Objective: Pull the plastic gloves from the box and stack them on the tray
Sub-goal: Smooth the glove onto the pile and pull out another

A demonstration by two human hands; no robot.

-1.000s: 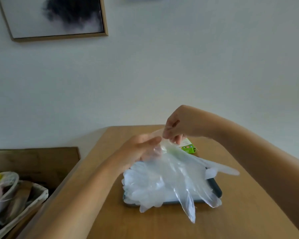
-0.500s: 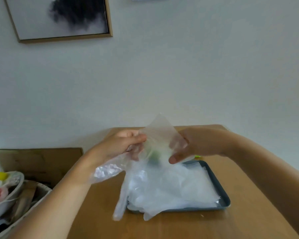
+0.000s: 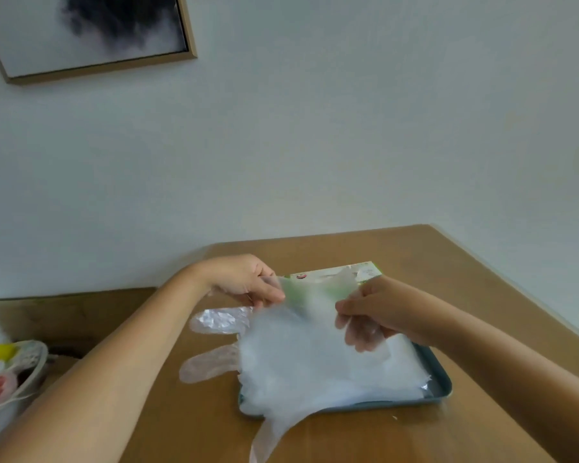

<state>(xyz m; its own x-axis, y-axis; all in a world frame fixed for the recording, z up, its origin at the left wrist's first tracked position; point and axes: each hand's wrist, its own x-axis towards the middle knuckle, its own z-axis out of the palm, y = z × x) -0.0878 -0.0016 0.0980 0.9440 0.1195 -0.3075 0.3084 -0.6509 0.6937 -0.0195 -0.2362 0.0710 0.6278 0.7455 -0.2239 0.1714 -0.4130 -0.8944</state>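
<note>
A clear plastic glove [image 3: 310,305] is stretched flat between both hands, low over the pile of gloves [image 3: 315,372] on the grey tray [image 3: 443,379]. My left hand [image 3: 244,280] pinches its far left corner. My right hand [image 3: 368,312] pinches its right edge, some fingers lying under the film. Glove fingers [image 3: 214,342] hang over the tray's left side and one trails off the front edge. The white and green glove box [image 3: 335,272] lies flat just behind the tray, partly veiled by the held glove.
The tray sits on a wooden table [image 3: 415,255] against a white wall. A woven basket [image 3: 20,372] with mixed items stands low at the left, beside a brown cardboard box [image 3: 71,315]. A framed picture [image 3: 91,31] hangs high on the wall.
The glove was raised upright between the hands half a second ago; both hands have lowered it and spread it flatter over the pile. The glove box has come into sight behind the tray.
</note>
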